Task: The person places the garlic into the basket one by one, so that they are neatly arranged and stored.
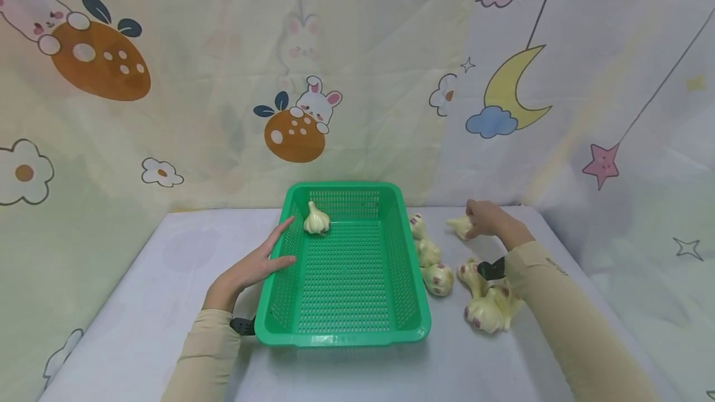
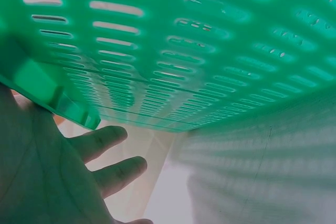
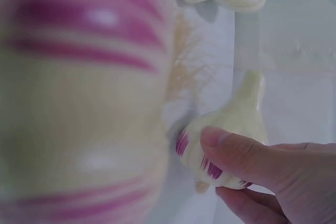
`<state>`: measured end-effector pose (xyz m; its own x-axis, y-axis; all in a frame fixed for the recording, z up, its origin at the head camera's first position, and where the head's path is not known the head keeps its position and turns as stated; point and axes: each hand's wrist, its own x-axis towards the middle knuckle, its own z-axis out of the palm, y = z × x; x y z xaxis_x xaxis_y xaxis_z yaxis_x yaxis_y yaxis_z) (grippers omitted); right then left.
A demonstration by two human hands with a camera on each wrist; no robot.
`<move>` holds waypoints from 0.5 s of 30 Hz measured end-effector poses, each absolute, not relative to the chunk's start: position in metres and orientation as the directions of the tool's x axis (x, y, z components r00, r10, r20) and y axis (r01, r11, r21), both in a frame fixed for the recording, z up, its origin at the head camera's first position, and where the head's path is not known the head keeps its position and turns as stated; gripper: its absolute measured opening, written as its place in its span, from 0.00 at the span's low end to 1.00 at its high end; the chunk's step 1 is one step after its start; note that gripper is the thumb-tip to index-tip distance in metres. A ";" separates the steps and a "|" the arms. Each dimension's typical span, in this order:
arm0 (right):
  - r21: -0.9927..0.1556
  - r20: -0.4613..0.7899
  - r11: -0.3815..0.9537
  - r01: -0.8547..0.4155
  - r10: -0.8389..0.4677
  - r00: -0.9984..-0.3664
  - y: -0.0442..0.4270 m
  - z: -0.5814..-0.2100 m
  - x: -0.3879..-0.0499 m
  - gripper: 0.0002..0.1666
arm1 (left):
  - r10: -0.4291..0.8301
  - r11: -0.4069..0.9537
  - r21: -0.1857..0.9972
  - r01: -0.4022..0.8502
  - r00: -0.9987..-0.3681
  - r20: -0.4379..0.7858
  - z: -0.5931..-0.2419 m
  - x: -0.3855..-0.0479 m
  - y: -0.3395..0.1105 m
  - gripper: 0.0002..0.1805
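Observation:
A green plastic basket (image 1: 343, 340) stands mid-table with one garlic bulb (image 1: 317, 221) in its far left corner. My left hand (image 1: 256, 265) rests at the basket's left rim; its thumb and a finger reach over the edge. In the left wrist view, other straight fingers (image 2: 118, 174) lie outside the slotted wall. Over at the far right, my right hand (image 1: 491, 218) pinches another garlic bulb (image 3: 231, 129) between thumb and fingers. That bulb has a pale neck and purple streaks, and appears to be at the table surface.
Several garlic bulbs (image 1: 437, 279) line the basket's right side. A further cluster of garlic bulbs (image 1: 485, 315) lies nearer, partly under the right forearm. A patterned cloth (image 1: 368, 110) hangs behind the white table (image 1: 190, 253).

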<state>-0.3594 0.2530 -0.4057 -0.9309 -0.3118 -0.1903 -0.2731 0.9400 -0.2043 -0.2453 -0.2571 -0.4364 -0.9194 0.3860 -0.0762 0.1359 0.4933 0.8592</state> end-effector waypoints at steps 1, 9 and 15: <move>-0.202 -0.200 0.943 -0.265 -0.305 -0.931 0.253 -0.406 -0.360 0.29 | 0.389 0.492 0.860 0.138 -0.918 -0.076 -0.436 -0.245 -0.257 0.43; -0.193 -0.212 0.958 -0.211 -0.251 -0.945 0.255 -0.406 -0.359 0.35 | 0.384 0.498 0.857 0.132 -0.920 -0.082 -0.434 -0.244 -0.256 0.44; -0.154 -0.192 0.953 -0.262 -0.289 -0.938 0.258 -0.406 -0.360 0.40 | 0.384 0.500 0.856 0.132 -0.920 -0.082 -0.435 -0.244 -0.256 0.44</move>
